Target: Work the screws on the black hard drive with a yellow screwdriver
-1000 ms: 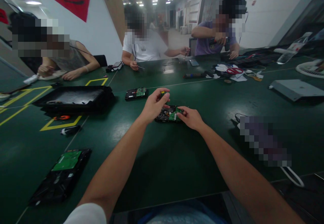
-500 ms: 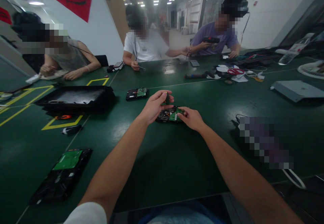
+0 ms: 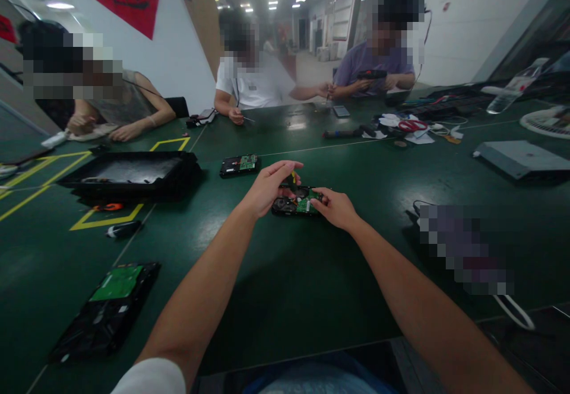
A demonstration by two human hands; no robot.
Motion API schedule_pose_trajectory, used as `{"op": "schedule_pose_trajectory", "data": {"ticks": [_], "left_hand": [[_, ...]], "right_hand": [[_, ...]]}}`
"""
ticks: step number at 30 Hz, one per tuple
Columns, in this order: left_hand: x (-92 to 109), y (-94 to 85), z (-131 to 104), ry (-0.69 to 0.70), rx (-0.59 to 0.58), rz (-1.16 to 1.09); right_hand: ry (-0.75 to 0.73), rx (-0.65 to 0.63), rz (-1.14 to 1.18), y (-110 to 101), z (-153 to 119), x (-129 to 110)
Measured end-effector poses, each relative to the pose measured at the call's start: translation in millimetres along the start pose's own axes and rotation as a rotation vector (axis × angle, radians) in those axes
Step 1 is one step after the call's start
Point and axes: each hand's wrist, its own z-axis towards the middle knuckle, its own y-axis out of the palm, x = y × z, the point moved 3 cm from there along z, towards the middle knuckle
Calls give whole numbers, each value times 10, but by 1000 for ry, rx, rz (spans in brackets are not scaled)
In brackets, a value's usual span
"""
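A hard drive [image 3: 289, 206] with a green circuit board lies on the dark green table in front of me. My left hand [image 3: 269, 187] is above its left end, closed around a short dark-and-yellow screwdriver [image 3: 293, 181] that stands roughly upright. The screwdriver's tip is too small to make out. My right hand [image 3: 335, 206] grips the right end of the hard drive, thumb on the circuit board and fingers at the far edge. Just beyond my left hand rests another hard drive [image 3: 239, 165]. A larger one [image 3: 107, 311] lies at the near left.
Black trays [image 3: 129, 171] are stacked at the left, close to a small black-and-white object [image 3: 123, 229]. On the right are a grey box [image 3: 519, 159] and a blurred-out item [image 3: 463, 245] with a white loop. Three people sit across the table [image 3: 285, 287].
My left hand has tilted slightly, so the screwdriver's yellow part now shows above the hard drive. My right hand keeps its grip. Across the table, the person in purple has brought a hand to a dark tool.
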Motion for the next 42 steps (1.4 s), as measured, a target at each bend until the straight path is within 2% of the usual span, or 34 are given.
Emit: {"op": "schedule_pose_trajectory", "data": {"ticks": [7,16,25,29,33,42], "left_hand": [[-38,26,-10,-52,65,-99],[7,20,-2,6,29,-1],[-19,10,27,1,83,-60],[-15,-34,32,-11,144,-42],[-11,-52,34,-14,140,-31],[-66,64,32,-17,147,-142]], "right_hand": [[19,0,11,2,-2,0],[16,1,23,24,16,34],[24,-4,33,20,10,28],[24,-4,21,15,12,19],[31,-7,27,4,7,10],[36,-6,35,4,4,18]]}}
